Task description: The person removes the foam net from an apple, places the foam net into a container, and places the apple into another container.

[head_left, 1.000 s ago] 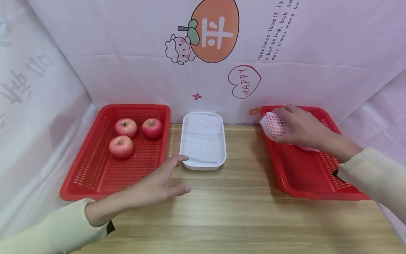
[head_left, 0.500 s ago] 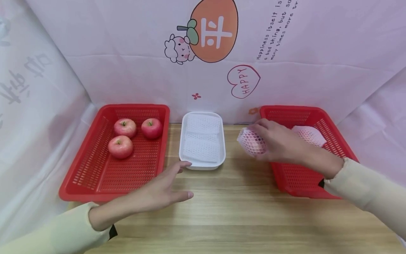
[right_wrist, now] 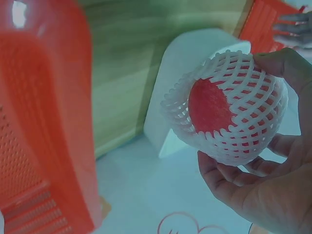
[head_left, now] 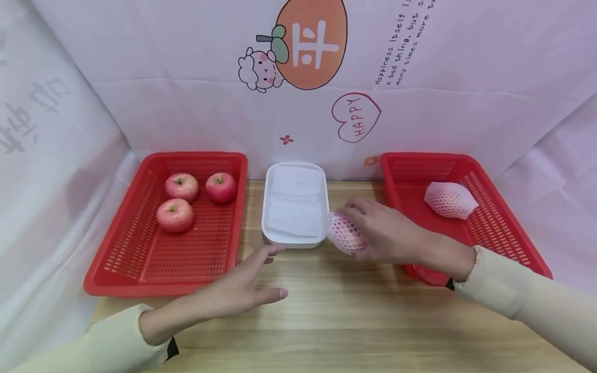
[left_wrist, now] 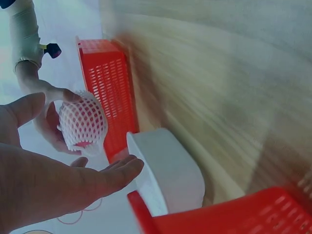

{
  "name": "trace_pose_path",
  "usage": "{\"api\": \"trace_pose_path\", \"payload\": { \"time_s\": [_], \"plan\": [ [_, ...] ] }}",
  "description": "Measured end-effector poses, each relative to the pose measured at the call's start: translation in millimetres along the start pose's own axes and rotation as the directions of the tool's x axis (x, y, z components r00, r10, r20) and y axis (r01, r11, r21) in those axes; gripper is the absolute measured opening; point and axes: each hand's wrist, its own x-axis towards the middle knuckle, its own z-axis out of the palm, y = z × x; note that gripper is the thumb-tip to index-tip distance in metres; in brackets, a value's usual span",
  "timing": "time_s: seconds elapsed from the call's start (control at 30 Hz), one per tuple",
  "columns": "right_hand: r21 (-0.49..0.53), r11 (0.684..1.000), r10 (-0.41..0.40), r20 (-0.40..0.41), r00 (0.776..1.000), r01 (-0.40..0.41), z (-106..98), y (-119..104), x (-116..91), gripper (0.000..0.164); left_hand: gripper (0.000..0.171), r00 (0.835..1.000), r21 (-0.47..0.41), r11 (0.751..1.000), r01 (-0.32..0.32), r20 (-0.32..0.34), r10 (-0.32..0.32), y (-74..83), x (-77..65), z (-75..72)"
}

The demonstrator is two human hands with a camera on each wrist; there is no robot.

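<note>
My right hand [head_left: 382, 230] grips an apple in a white foam net [head_left: 346, 233], held at the right side of a white tray [head_left: 295, 241]. In the right wrist view red skin shows through the open end of the foam net [right_wrist: 253, 107], with thumb and fingers round its sides. Empty-handed, my left hand [head_left: 242, 287] hovers over the table just in front of the tray, fingers extended and thumb apart. White foam netting [head_left: 296, 199] lines the tray. From the left wrist view, the netted apple [left_wrist: 83, 122] appears beyond my left hand [left_wrist: 63, 180].
On the left stands a red basket [head_left: 160, 267] with three bare apples [head_left: 175, 215] in it. A second red basket [head_left: 420, 228], at the right, bears another netted apple [head_left: 450, 200]. Printed white cloth [head_left: 196, 114] rises behind the wooden table [head_left: 326, 321].
My right hand has carried the netted apple out of the right basket, leftward and nearer me, to the tray's side. The left hand has shifted only slightly.
</note>
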Motion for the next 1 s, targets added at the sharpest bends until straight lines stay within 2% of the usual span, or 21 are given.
{"api": "trace_pose_path", "payload": {
  "time_s": [0.13, 0.33, 0.5, 0.7, 1.0],
  "plan": [
    [0.001, 1.000, -0.020, 0.027, 0.999, 0.020, 10, -12, -3, 0.088, 0.078, 1.000, -0.005, 1.000, -0.002, 0.007, 0.002, -4.4, -0.6, 5.5],
    [-0.003, 0.996, -0.094, 0.047, 0.994, 0.094, 26, -28, -8, 0.086, 0.075, 0.999, -0.039, 0.999, -0.020, 0.024, 0.021, -9.9, -0.7, 13.8],
    [0.013, 0.991, -0.136, 0.075, 0.988, 0.135, 40, -38, -11, 0.086, 0.076, 0.999, -0.060, 0.998, -0.003, 0.031, 0.005, -13.6, -1.4, 19.8],
    [0.021, 0.987, -0.163, 0.099, 0.982, 0.161, 57, -48, -11, 0.087, 0.076, 0.998, -0.087, 0.996, 0.019, 0.054, -0.014, -21.0, 0.9, 27.8],
    [0.046, 0.982, -0.187, 0.143, 0.972, 0.182, 74, -56, -10, 0.087, 0.074, 0.999, -0.110, 0.994, 0.001, 0.050, 0.004, -28.7, 0.5, 33.7]
  ]
}}
